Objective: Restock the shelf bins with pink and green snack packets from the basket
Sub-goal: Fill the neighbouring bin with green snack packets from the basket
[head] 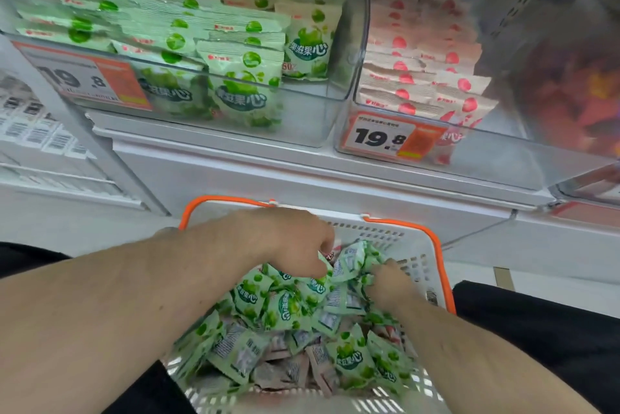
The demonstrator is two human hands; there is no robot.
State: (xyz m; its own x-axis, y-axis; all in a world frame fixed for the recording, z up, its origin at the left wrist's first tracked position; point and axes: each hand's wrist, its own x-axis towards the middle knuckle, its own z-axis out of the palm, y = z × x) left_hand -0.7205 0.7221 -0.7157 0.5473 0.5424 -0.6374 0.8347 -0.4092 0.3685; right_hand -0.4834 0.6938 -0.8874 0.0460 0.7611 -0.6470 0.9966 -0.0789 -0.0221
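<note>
A white basket (419, 266) with orange handles sits low in front of me, filled with green snack packets (285, 309) and a few pink packets (295, 370) underneath. My left hand (295, 239) reaches into the far side of the pile, its fingers curled around green packets. My right hand (385, 279) digs in just to the right, fingers closed on a bunch of green packets (355, 256). Above, a clear shelf bin (302, 125) holds rows of green packets (188, 31); the bin to its right (503, 152) holds pink packets (429, 71).
Orange price tags (389, 138) reading 19.8 hang on the bin fronts. A white shelf ledge (302, 172) runs between bins and basket. A third bin (577, 88) with red-orange items stands at far right. Barcode labels (37, 132) line a lower shelf at left.
</note>
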